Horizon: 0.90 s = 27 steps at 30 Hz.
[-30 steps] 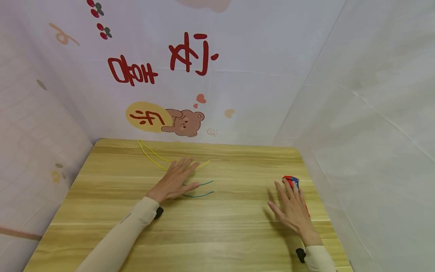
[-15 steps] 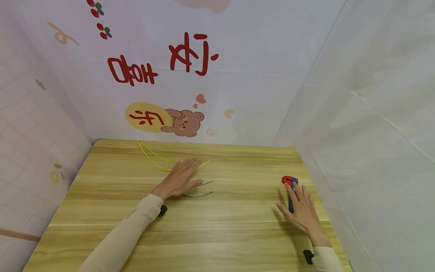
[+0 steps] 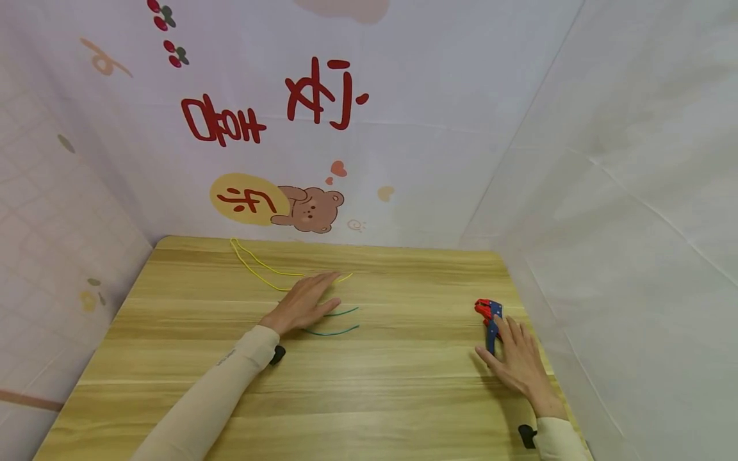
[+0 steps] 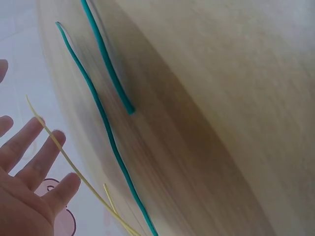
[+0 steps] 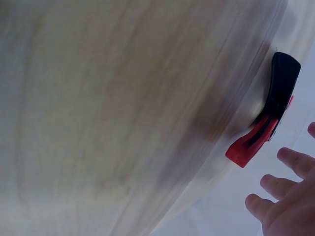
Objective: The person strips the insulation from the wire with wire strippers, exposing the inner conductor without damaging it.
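Observation:
My left hand (image 3: 302, 304) hovers, fingers extended, over the yellow wire (image 3: 254, 272) and the green wire (image 3: 340, 332) on the table, hiding part of both. From the left wrist, two stretches of green wire (image 4: 101, 105) run past the open palm, while the thin yellow wire (image 4: 74, 164) overlaps the fingers in this view. A red and blue wire stripper (image 3: 490, 314) lies at the table's right side. Beside it, my right hand (image 3: 516, 358) spreads its fingers, covering part of its handles. The right wrist view has the wire stripper (image 5: 283, 86) apart from the fingertips.
The wooden table (image 3: 369, 397) reaches back to a white printed cloth wall (image 3: 421, 147). More white cloth hangs at the left (image 3: 52, 211) and at the right side (image 3: 623, 224), close by the right arm.
My right hand has shifted right and slightly down, uncovering more of the wire stripper. The left hand has moved slightly, its fingers drawing closer together. Wires and stripper stay put.

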### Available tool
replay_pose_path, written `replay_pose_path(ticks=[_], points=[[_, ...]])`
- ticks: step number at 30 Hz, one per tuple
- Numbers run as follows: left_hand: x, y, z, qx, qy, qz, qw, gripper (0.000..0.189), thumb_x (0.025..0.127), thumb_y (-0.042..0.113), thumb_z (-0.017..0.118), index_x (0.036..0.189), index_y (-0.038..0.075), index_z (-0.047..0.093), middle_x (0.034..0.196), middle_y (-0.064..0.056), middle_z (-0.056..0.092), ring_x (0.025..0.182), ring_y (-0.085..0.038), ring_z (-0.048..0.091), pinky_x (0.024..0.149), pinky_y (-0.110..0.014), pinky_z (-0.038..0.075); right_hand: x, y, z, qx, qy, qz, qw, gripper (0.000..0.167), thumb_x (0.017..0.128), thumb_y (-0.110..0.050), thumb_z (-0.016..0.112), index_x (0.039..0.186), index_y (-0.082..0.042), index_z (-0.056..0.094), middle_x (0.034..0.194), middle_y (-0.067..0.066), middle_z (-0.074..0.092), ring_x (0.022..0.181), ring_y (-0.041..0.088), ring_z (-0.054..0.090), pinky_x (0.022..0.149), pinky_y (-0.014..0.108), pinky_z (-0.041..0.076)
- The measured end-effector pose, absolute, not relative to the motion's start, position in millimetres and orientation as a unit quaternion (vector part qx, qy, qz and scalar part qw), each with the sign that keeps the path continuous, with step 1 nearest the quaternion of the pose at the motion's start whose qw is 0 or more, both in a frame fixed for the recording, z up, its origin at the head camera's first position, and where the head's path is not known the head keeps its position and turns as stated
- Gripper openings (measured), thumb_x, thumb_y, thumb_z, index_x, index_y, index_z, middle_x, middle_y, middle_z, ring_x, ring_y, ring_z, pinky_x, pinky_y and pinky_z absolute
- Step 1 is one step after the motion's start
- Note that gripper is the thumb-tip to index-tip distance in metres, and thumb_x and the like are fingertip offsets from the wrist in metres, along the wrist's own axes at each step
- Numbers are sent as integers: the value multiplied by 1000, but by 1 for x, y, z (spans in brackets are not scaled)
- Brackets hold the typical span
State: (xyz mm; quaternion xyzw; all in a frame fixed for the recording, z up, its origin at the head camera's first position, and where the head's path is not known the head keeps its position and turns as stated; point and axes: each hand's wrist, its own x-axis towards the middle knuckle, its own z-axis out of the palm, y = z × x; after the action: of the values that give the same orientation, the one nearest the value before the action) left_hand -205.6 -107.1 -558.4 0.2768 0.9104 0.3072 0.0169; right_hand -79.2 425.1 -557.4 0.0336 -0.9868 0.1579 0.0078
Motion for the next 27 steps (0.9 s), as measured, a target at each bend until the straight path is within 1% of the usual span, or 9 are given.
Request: replay_pose_path(ticks=[6,9,13,19,22,27], points=[[-207,-105,-558,269,907,322,30,67,114,31,68,173,10,45,167,-21,60,155,-45,58,127,-66,46,-79,432,-559,38,-986,158,33,94,102,-45,82,168,8,40,166,43,43,149,68,43,116,84,37],[-207,-104,-559,267,907,324,29,64,115,28,68,172,8,47,159,-21,66,148,-42,64,123,-64,51,-79,433,-559,24,-986,166,17,96,104,-47,80,169,8,37,168,43,42,149,67,45,116,83,41],[-207,-104,-560,258,910,323,28,58,114,23,68,167,5,53,145,-19,73,132,-37,72,114,-61,58,-80,433,-560,3,-984,179,-11,99,106,-53,75,172,7,32,170,44,39,151,68,43,118,83,40],[-208,-104,-563,265,908,324,8,45,113,17,69,156,2,65,126,-12,75,113,-28,73,100,-55,61,-81,434,-562,-15,-984,176,-22,101,105,-54,76,169,11,35,165,47,44,149,70,44,118,82,41],[-209,-103,-564,270,906,326,-10,40,112,13,69,150,2,69,120,-10,76,105,-25,72,94,-51,62,-81,435,-563,-25,-985,170,-30,103,104,-56,78,168,13,35,162,47,46,148,70,45,118,82,42],[-209,-102,-564,267,903,335,-28,32,111,9,70,142,1,75,115,-11,77,98,-23,70,89,-48,61,-84,436,-563,-37,-984,168,-42,107,103,-59,78,167,16,35,161,49,45,146,69,47,118,81,43]])
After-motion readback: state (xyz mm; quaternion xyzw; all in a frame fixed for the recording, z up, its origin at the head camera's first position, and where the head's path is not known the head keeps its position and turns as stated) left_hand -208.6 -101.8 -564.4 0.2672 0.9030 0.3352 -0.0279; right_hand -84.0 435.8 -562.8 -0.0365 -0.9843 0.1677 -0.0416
